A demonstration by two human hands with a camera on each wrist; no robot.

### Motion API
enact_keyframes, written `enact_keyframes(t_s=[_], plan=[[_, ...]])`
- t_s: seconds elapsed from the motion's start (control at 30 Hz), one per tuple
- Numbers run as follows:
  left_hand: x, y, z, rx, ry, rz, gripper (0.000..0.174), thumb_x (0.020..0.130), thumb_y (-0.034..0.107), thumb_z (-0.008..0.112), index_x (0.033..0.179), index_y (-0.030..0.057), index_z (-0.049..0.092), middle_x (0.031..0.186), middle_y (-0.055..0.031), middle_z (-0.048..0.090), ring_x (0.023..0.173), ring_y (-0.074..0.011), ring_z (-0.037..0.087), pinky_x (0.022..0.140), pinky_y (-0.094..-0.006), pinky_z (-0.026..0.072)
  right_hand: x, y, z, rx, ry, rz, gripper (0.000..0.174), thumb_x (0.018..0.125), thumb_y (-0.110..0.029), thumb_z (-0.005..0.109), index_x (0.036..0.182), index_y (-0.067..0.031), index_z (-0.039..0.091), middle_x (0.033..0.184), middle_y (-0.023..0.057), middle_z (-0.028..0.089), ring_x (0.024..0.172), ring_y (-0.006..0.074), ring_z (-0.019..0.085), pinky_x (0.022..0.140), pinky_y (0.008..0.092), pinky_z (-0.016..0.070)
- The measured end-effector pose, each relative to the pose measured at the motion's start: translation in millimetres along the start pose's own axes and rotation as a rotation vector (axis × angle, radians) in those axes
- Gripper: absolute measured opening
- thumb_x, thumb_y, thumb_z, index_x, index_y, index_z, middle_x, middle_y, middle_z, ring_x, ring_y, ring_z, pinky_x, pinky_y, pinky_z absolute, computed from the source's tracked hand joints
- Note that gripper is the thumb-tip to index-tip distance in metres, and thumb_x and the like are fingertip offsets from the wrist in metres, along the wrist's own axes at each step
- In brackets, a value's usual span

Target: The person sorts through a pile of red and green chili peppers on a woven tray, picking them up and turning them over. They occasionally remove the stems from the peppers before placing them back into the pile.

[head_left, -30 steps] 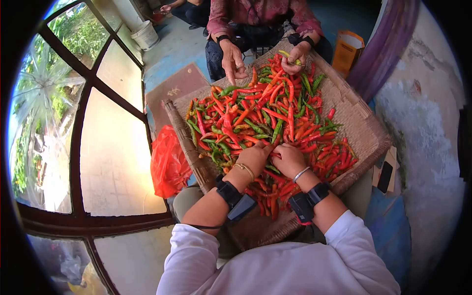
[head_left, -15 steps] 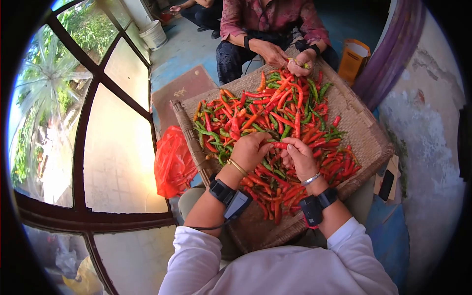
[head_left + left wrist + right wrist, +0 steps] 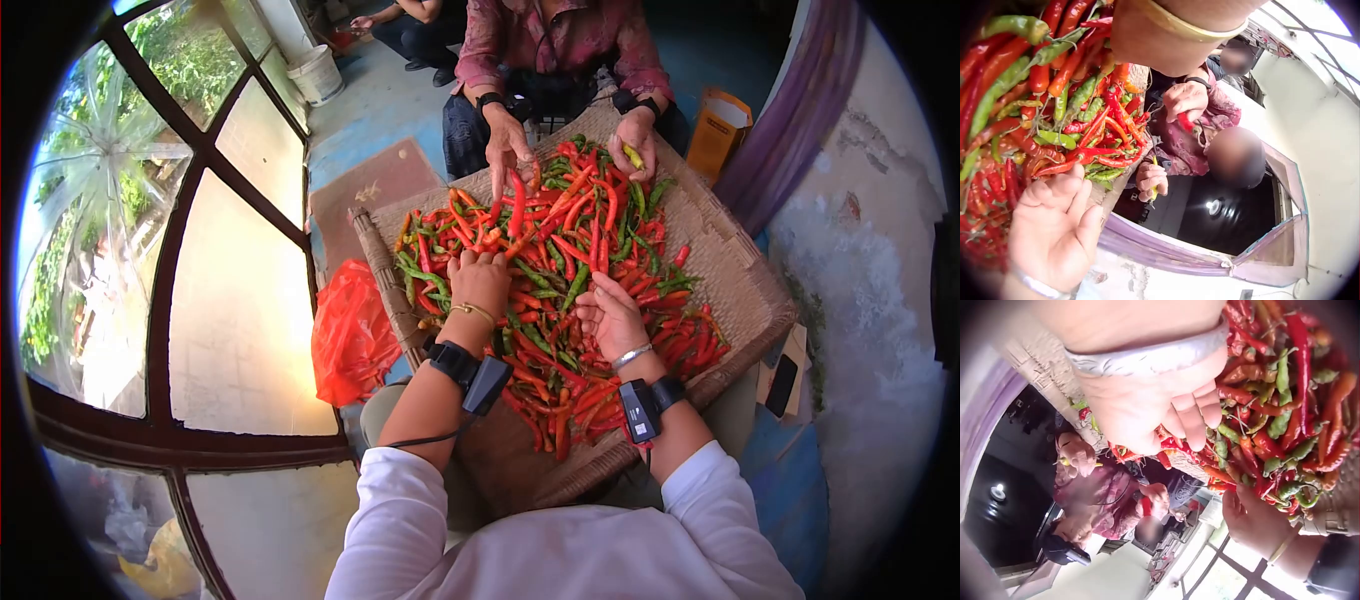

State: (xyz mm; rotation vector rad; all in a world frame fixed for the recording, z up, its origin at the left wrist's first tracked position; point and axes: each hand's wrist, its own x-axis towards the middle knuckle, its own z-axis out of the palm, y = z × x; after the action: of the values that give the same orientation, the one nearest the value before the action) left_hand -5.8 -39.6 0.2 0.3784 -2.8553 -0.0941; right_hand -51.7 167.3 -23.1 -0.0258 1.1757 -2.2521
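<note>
A large heap of red, orange and green chili peppers point(image 3: 560, 235) lies on a woven tray point(image 3: 715, 215). My left hand point(image 3: 480, 282) reaches down onto the left part of the heap, knuckles up; its fingertips are hidden among the peppers, and I cannot tell whether they pinch one. In the left wrist view my right hand point(image 3: 1054, 228) shows its bare palm, fingers loosely bent and nothing held. It hovers over the right middle of the heap. Across the tray, another person's hand point(image 3: 508, 145) holds a red chili pepper point(image 3: 517, 205); their other hand point(image 3: 635, 140) holds a yellow-green pepper point(image 3: 632, 156).
Beside the tray's left edge lies a red plastic bag point(image 3: 352, 325). A dark phone point(image 3: 783, 386) rests on cardboard at the right. An orange box point(image 3: 718, 130) and a white bucket point(image 3: 316, 75) stand farther back. Framed windows point(image 3: 245, 290) line the left side.
Both my hands held a red chili pepper between them half a second ago. They have since parted: the left moved left onto the heap, the right drew away bare. The other person's hands separated too.
</note>
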Motion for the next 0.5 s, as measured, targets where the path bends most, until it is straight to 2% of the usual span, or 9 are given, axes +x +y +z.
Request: enact_keyframes(t_s=[0.03,0.07,0.17,0.3,0.37,0.43,0.47,0.5], plan=[[1.8,0.8,3.4,0.001,-0.049,0.01,0.033,0.069,0.022,0.06,0.1,0.0108,0.055,0.092,-0.0058,0.057,0.098,-0.0262,0.046,0.087,-0.0462,0.0326,0.8,0.3,-1.3,-0.027,-0.047,0.033,0.041,0.085,-0.015,0.048,0.122,-0.0035,0.037,0.082,0.0087,0.06,0.067,0.0143,0.058,0.053,0.0252,0.0453],[2.3,1.3,6.9,0.004,-0.1,0.02,0.036,0.068,0.022,0.06,0.102,0.0108,0.054,0.092,-0.0051,0.057,0.099,-0.0258,0.044,0.089,-0.0492,0.0292,0.0,4.2,-0.7,-0.041,0.008,0.035,0.031,0.084,-0.015,0.049,0.111,-0.0014,0.045,0.073,0.0066,0.06,0.059,0.0122,0.057,0.048,0.0225,0.0432],[4.0,2.2,16.1,0.084,-0.067,0.002,0.04,0.067,0.022,0.061,0.104,0.01,0.053,0.094,-0.0049,0.057,0.098,-0.0267,0.044,0.089,-0.0531,0.0274,-0.5,11.0,-1.7,-0.06,0.01,0.117,0.03,0.084,-0.016,0.05,0.11,-0.0014,0.046,0.072,0.0062,0.059,0.057,0.0112,0.056,0.046,0.0214,0.0429],[0.4,7.7,19.0,0.047,-0.006,0.001,0.042,0.066,0.024,0.062,0.105,0.0099,0.053,0.094,-0.0061,0.057,0.099,-0.0267,0.044,0.09,-0.0533,0.0249,0.8,14.9,0.2,-0.133,0.009,0.127,0.026,0.084,-0.017,0.05,0.106,-0.0026,0.049,0.071,0.0057,0.059,0.055,0.0105,0.056,0.044,0.0205,0.0426],[-0.9,9.7,20.1,0.02,0.004,0.015,0.041,0.066,0.025,0.063,0.103,0.0107,0.054,0.091,-0.0055,0.058,0.097,-0.0259,0.045,0.09,-0.0527,0.0247,0.9,16.2,-0.6,-0.138,0.012,0.126,0.025,0.085,-0.017,0.049,0.105,-0.003,0.05,0.07,0.0053,0.059,0.054,0.0102,0.055,0.044,0.0201,0.0424],[-0.4,13.7,16.2,0.026,-0.05,0.105,0.038,0.066,0.026,0.063,0.1,0.0119,0.055,0.085,-0.0044,0.059,0.094,-0.0254,0.046,0.09,-0.0517,0.025,0.8,15.4,0.8,-0.149,0.052,0.112,0.024,0.084,-0.016,0.05,0.104,-0.003,0.05,0.069,0.0047,0.058,0.053,0.0096,0.054,0.043,0.0196,0.0419],[-2.4,15.8,17.5,0.041,0.023,0.149,0.027,0.068,0.025,0.06,0.092,0.0121,0.058,0.078,-0.0031,0.059,0.089,-0.0233,0.047,0.088,-0.0508,0.0274,0.6,14.8,1.6,-0.15,0.05,0.113,0.024,0.084,-0.016,0.05,0.104,-0.003,0.05,0.069,0.0047,0.058,0.053,0.0096,0.054,0.043,0.0196,0.0419],[-4.3,18.5,18.7,0.042,0.024,0.147,0.027,0.068,0.025,0.06,0.092,0.0121,0.058,0.078,-0.0031,0.059,0.089,-0.0233,0.047,0.088,-0.0508,0.0274,0.2,13.9,2.2,-0.158,0.059,0.101,0.024,0.084,-0.016,0.05,0.104,-0.0032,0.05,0.069,0.0043,0.058,0.053,0.0092,0.054,0.043,0.0194,0.0416]])
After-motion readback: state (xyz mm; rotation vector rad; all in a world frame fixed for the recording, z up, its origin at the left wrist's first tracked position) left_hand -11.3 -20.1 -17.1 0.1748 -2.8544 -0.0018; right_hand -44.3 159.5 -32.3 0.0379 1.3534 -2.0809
